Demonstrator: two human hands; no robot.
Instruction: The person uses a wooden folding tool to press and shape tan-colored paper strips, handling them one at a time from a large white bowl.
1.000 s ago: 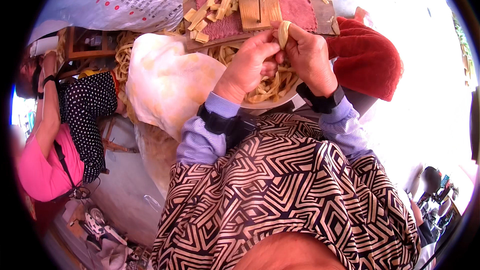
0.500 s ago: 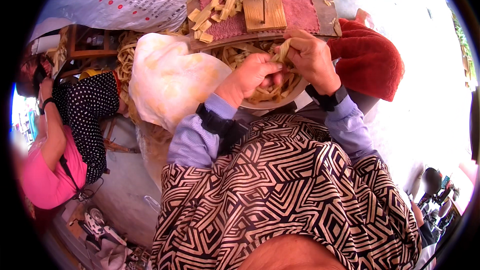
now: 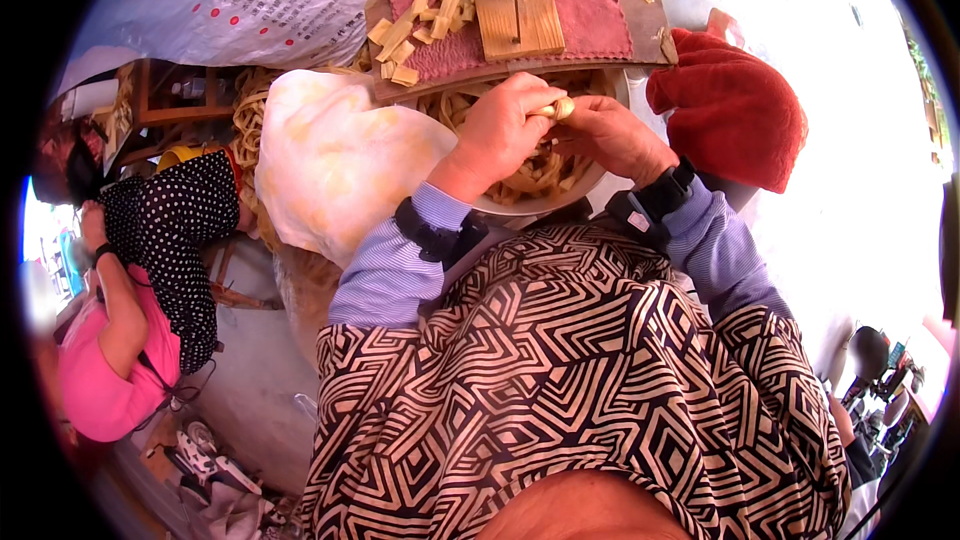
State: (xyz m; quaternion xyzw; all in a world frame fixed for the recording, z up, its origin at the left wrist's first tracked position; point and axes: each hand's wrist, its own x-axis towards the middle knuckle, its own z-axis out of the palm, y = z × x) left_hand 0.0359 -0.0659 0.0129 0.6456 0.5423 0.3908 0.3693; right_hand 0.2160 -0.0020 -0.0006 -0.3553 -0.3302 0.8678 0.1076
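My left hand [image 3: 498, 135] and my right hand [image 3: 615, 138] meet over a white bowl [image 3: 515, 208], both closed on a small bundle of pale yellow strip [image 3: 560, 109] between their fingertips. Beneath them, more flat yellowish strips [image 3: 545, 170] fill the bowl. Just beyond it lies a board [image 3: 648, 20] with a pink cloth [image 3: 595, 5], short cut pieces [image 3: 395, 45] and a wooden block [image 3: 540, 25] with a slot or thin rod along it.
A stained white cloth [image 3: 340, 160] sits left of the bowl, a red cloth [image 3: 735, 110] right. A printed sack [image 3: 260, 0] is at upper left, above piled strips [image 3: 250, 130]. A co-worker in pink [image 3: 120, 360] sits at far left; equipment stands at lower right.
My right hand has dropped from its raised grip and turned flatter, while my left hand has risen toward the board. The bundle is now held more sideways. The co-worker's hand has lowered.
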